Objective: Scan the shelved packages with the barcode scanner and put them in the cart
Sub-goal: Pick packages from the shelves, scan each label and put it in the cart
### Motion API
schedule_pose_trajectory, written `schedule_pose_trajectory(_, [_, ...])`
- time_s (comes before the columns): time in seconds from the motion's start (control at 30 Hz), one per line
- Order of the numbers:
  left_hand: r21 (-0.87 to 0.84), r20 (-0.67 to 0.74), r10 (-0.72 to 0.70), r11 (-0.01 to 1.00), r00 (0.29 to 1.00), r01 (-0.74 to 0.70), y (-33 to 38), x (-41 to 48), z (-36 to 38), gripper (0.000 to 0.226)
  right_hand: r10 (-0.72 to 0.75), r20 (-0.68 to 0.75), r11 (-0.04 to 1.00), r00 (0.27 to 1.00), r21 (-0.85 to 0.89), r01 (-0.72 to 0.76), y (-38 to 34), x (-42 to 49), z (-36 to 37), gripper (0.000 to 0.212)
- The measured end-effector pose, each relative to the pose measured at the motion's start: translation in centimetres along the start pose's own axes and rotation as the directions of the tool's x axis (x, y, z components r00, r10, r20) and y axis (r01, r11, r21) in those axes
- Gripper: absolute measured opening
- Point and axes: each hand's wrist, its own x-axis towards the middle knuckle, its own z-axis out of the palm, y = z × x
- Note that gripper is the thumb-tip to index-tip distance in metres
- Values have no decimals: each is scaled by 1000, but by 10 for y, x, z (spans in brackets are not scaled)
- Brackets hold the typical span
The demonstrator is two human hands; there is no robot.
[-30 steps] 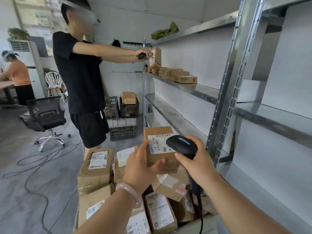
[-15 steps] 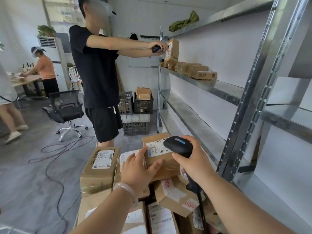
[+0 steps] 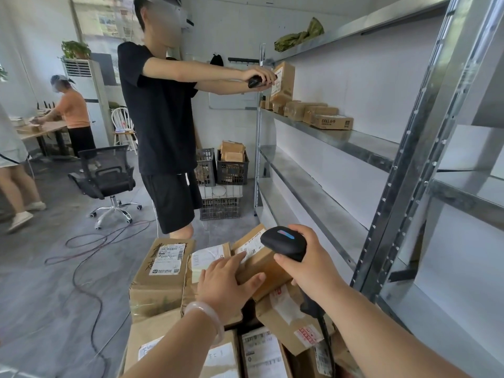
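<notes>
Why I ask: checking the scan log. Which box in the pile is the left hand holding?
The small box lying tilted atop the other boxes, label up, just under the scanner in the right hand. The left hand holds its near end.

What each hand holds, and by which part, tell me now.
The left hand grips a package by its near end, fingers over the top. The right hand holds the scanner by its handle, just under the head.

One readable print
Cardboard box (image 3: 334,122) on the two o'clock shelf (image 3: 365,144) reads "DOLL"; shipping labels (image 3: 167,259) too blurred.
</notes>
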Motion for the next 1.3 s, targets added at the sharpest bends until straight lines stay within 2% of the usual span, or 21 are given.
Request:
schedule_pose_trajectory(0.47, [3, 15, 42, 999, 999, -42, -15, 2, -4, 72, -6, -29, 1000, 1000, 16, 6, -5, -7, 5, 63])
schedule_pose_trajectory(0.73, [5, 85, 26, 1000, 996, -27, -18, 4, -7, 71, -5, -42, 1000, 999, 4, 5, -4, -9, 10, 62])
schedule_pose_trajectory(1.3, [38, 91, 64, 997, 994, -67, -24, 5, -12, 70, -11, -36, 1000, 999, -23, 10, -7, -10, 16, 62])
